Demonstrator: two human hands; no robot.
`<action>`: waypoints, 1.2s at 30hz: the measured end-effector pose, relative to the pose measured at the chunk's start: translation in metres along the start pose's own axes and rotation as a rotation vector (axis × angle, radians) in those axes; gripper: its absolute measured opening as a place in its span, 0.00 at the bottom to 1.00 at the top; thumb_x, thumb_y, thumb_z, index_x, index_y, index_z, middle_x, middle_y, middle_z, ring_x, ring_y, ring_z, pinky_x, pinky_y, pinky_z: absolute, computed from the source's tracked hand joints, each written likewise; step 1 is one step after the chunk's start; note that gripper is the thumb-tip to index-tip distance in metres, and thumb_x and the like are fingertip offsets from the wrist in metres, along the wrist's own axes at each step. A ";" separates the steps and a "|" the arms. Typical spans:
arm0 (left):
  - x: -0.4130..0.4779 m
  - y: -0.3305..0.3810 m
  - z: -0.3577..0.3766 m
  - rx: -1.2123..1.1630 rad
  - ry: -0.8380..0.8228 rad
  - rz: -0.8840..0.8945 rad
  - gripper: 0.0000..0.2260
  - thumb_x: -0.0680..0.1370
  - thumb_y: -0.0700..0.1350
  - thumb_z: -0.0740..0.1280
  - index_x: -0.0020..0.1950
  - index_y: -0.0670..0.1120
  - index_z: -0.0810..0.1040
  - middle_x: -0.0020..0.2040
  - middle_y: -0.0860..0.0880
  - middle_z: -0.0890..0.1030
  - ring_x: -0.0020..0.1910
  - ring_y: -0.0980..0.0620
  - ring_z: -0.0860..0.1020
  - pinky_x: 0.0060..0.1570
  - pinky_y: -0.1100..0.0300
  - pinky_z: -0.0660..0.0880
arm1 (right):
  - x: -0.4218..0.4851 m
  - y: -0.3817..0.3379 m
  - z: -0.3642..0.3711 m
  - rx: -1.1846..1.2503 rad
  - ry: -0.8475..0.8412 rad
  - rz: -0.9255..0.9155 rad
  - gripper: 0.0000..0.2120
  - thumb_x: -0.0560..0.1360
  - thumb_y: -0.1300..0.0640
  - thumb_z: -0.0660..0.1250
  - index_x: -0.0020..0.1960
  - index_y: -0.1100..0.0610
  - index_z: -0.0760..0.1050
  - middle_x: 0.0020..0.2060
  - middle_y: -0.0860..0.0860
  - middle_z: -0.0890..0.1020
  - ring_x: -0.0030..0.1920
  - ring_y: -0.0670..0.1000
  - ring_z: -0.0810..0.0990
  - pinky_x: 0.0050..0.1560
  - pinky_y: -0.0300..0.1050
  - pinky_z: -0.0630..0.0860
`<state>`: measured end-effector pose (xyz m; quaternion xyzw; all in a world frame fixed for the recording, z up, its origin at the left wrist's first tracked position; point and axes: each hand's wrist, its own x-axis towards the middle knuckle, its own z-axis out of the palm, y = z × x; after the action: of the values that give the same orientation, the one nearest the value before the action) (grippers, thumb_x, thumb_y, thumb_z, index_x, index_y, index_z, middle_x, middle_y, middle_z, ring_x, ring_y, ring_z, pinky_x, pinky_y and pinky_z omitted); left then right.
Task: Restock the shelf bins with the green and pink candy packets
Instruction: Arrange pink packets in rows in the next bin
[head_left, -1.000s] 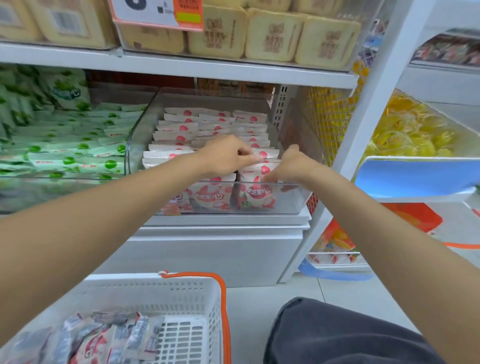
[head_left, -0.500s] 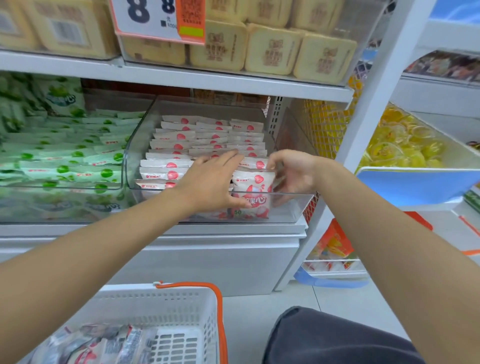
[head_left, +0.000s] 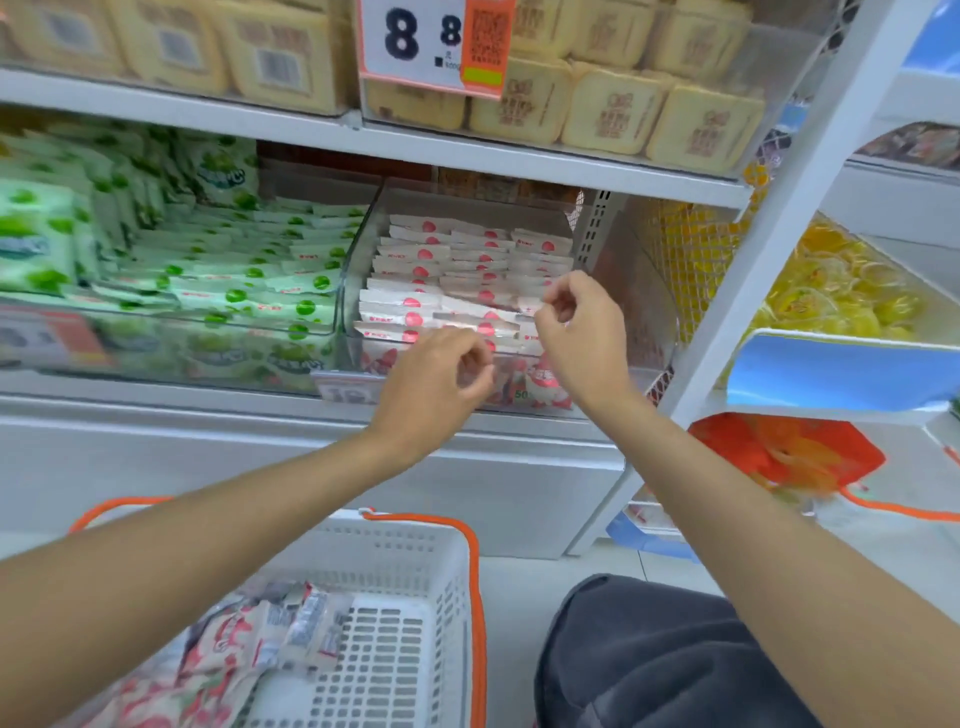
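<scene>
Pink candy packets stand in tight rows inside a clear shelf bin on the middle shelf. Green candy packets fill the clear bin to its left. My right hand is over the front right of the pink rows, with thumb and forefinger pinching the top edge of a pink packet. My left hand hovers just before the bin's front wall, fingers curled, with nothing visible in it. More pink packets lie in the white basket below.
A shelf of yellow boxed goods with a price tag hangs close above the bins. A white upright post stands right of the pink bin, with yellow sweets beyond. My dark-trousered knee is low right.
My left hand has pulled back from the packet tops to the bin's front and curled its fingers. My right hand has risen from the front row and now pinches a packet edge.
</scene>
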<state>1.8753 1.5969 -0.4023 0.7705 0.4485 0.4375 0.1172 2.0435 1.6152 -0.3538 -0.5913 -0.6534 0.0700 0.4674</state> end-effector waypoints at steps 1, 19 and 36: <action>-0.021 -0.011 -0.004 -0.068 -0.074 -0.129 0.04 0.74 0.41 0.69 0.41 0.49 0.77 0.36 0.57 0.76 0.36 0.60 0.72 0.39 0.61 0.68 | -0.017 -0.008 0.007 0.037 -0.033 -0.044 0.04 0.71 0.64 0.65 0.42 0.56 0.73 0.35 0.47 0.75 0.38 0.49 0.73 0.41 0.43 0.70; -0.279 -0.220 0.027 0.297 -0.871 -0.950 0.26 0.80 0.46 0.64 0.76 0.41 0.62 0.73 0.40 0.68 0.69 0.43 0.70 0.62 0.55 0.69 | -0.241 0.054 0.159 -0.278 -1.377 0.309 0.13 0.78 0.59 0.58 0.50 0.65 0.79 0.49 0.58 0.81 0.49 0.58 0.80 0.53 0.55 0.78; -0.243 -0.191 0.052 -0.415 -0.381 -1.542 0.19 0.74 0.32 0.66 0.61 0.45 0.66 0.49 0.40 0.78 0.46 0.44 0.81 0.35 0.57 0.79 | -0.228 0.056 0.146 -0.143 -1.243 0.422 0.21 0.73 0.59 0.71 0.65 0.53 0.73 0.63 0.50 0.74 0.61 0.51 0.75 0.60 0.44 0.74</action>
<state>1.7517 1.5236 -0.6810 0.2698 0.7343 0.1698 0.5993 1.9508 1.5079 -0.5910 -0.5860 -0.6746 0.4448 -0.0612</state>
